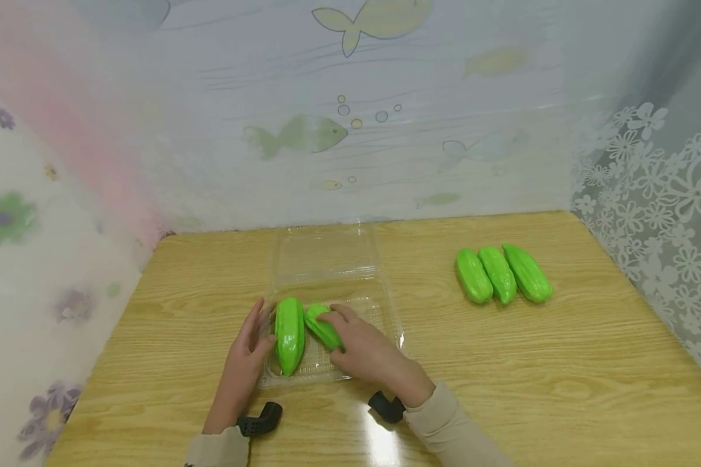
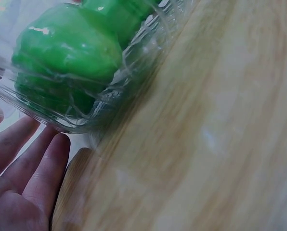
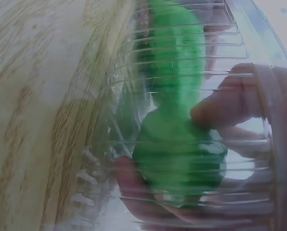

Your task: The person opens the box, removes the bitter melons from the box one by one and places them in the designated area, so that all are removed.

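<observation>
One green fruit (image 1: 324, 333), grasped by the right hand (image 1: 365, 347), warranted gentle pressure; left hand (image 1: 246, 357) unclenched, left of the clear box (image 1: 356, 290).

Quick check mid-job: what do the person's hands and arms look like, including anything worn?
The left hand and right hand are ungloved. The left sleeve and right sleeve are beige. Each wrist carries a black, bent device: left device, right device. No cables show.
</observation>
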The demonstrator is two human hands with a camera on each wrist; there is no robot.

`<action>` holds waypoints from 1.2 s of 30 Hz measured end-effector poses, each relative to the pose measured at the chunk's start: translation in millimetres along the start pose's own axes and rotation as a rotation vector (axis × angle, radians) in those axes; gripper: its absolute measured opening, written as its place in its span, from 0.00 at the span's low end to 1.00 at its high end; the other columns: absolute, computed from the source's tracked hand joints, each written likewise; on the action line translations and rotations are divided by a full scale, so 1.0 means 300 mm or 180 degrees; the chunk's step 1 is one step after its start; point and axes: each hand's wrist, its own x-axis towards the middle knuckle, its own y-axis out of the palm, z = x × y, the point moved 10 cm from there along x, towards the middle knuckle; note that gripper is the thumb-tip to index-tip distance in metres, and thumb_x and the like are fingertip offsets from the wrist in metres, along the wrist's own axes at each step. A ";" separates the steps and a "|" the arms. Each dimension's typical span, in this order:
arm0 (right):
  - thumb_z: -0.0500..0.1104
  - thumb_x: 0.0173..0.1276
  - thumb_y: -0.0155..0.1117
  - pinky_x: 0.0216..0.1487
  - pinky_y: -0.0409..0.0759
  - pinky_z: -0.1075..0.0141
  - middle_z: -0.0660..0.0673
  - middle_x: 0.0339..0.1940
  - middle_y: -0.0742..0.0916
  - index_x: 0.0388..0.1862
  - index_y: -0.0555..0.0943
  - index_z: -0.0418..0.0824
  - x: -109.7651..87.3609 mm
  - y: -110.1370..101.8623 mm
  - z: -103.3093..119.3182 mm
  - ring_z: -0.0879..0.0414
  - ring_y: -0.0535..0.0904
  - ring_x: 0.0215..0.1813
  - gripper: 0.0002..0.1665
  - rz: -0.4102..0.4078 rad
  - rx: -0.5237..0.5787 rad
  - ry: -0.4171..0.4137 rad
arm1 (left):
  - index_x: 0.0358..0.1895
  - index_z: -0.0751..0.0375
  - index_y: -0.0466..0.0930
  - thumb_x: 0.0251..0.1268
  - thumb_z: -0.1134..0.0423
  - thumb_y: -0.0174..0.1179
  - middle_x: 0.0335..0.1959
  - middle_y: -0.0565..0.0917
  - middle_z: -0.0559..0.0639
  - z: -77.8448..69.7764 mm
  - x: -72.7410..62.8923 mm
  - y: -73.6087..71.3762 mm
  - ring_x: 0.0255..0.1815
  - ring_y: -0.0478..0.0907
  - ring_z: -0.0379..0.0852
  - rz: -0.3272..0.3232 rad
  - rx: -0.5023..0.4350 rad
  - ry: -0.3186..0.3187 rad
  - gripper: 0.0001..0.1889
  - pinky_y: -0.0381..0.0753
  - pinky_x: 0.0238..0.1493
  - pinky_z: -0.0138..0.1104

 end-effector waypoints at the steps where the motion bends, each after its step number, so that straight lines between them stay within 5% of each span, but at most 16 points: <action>1: 0.39 0.52 0.59 0.43 0.76 0.65 0.40 0.64 0.65 0.63 0.63 0.46 0.000 0.001 0.001 0.55 0.73 0.48 0.36 0.0003 -0.0023 -0.0004 | 0.69 0.36 0.46 0.64 0.66 0.49 0.67 0.57 0.45 0.000 -0.001 0.002 0.67 0.50 0.39 0.0013 0.0004 0.0005 0.35 0.49 0.66 0.40; 14: 0.42 0.55 0.57 0.45 0.75 0.63 0.44 0.64 0.67 0.64 0.64 0.51 0.007 -0.014 -0.018 0.56 0.72 0.51 0.34 -0.0132 0.0097 0.0067 | 0.68 0.32 0.47 0.64 0.64 0.49 0.67 0.55 0.40 0.003 0.001 -0.005 0.68 0.48 0.39 -0.0046 0.0117 -0.0037 0.33 0.48 0.66 0.43; 28: 0.44 0.58 0.58 0.27 0.70 0.70 0.54 0.49 0.74 0.57 0.68 0.54 0.010 -0.079 -0.042 0.60 0.69 0.34 0.26 -0.0540 0.0753 0.0251 | 0.69 0.37 0.46 0.64 0.65 0.50 0.67 0.58 0.42 -0.006 -0.001 -0.004 0.67 0.50 0.39 -0.0023 0.0099 -0.0043 0.34 0.49 0.66 0.43; 36: 0.48 0.61 0.56 0.33 0.72 0.67 0.54 0.55 0.73 0.55 0.68 0.56 0.002 -0.109 -0.036 0.60 0.70 0.41 0.22 -0.0724 0.0914 0.0303 | 0.69 0.37 0.46 0.64 0.66 0.49 0.66 0.59 0.42 -0.007 -0.003 -0.003 0.67 0.50 0.38 -0.0013 0.0051 -0.0041 0.34 0.49 0.66 0.41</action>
